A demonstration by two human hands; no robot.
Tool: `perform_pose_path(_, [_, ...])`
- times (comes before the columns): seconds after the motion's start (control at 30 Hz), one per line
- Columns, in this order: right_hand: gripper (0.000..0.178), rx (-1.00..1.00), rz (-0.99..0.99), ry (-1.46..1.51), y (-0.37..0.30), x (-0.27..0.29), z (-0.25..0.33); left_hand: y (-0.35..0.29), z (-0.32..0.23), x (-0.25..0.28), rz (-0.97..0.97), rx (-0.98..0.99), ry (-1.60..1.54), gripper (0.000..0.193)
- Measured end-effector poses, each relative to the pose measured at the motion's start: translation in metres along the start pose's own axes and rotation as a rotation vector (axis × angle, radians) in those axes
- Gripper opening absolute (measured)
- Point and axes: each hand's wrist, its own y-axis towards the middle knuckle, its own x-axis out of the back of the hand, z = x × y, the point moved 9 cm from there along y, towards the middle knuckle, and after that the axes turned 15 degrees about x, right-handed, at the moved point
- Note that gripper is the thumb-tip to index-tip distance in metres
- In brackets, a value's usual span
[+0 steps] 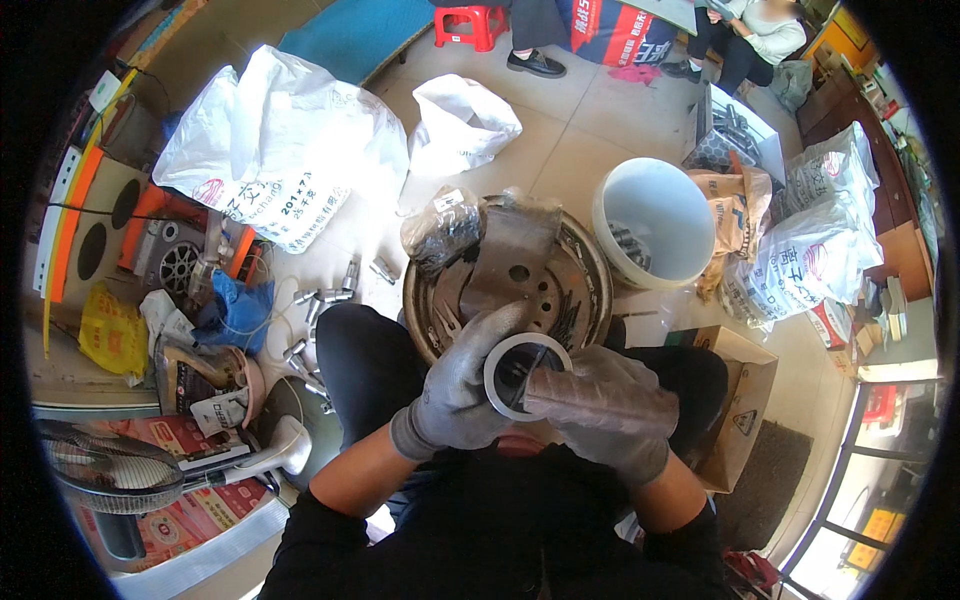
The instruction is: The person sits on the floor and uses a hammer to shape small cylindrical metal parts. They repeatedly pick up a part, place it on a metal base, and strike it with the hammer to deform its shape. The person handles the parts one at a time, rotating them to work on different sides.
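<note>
My left hand (455, 395), in a grey work glove, is wrapped round a short metal cylinder (491, 378) with a bright round rim, its open end facing up. In my right hand (630, 450), also gloved, is a folded brown strip (600, 402), whose material I cannot make out. The strip's end reaches over the cylinder's right rim. Beyond my hands, between my knees, stands a round rusty metal wheel rim (427, 325). A bent metal plate (512, 250) lies across it, with a clear plastic bag (442, 228) at its left edge.
Shiny metal cylinders (340, 292) lie on the floor at left. A white bucket (655, 215) with metal parts stands at right, near a cardboard box (740, 400). White sacks (285, 140) stand at far left. A fan (110, 465) is at lower left. Two people sit at the back.
</note>
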Motion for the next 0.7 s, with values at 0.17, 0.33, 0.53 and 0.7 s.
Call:
perform_pose_path(0.17, [0.063,-0.111,-0.096,0.170,-0.010,-0.005,-0.007,-0.007,-0.013,-0.001,0.041,-0.156,-0.069,0.087])
perform_pose_path(0.33, [0.060,-0.147,-0.093,0.110,-0.028,-0.018,-0.006,-0.012,-0.032,-0.005,-0.022,-0.374,0.079,0.083])
perform_pose_path(0.53, [0.056,-0.350,0.007,0.227,-0.041,-0.025,-0.026,-0.003,-0.038,-0.010,-0.031,-0.329,0.129,0.087])
perform_pose_path(0.7, [0.049,-0.234,-0.124,0.239,-0.024,-0.011,-0.026,0.000,-0.049,-0.014,-0.033,-0.367,0.346,0.088])
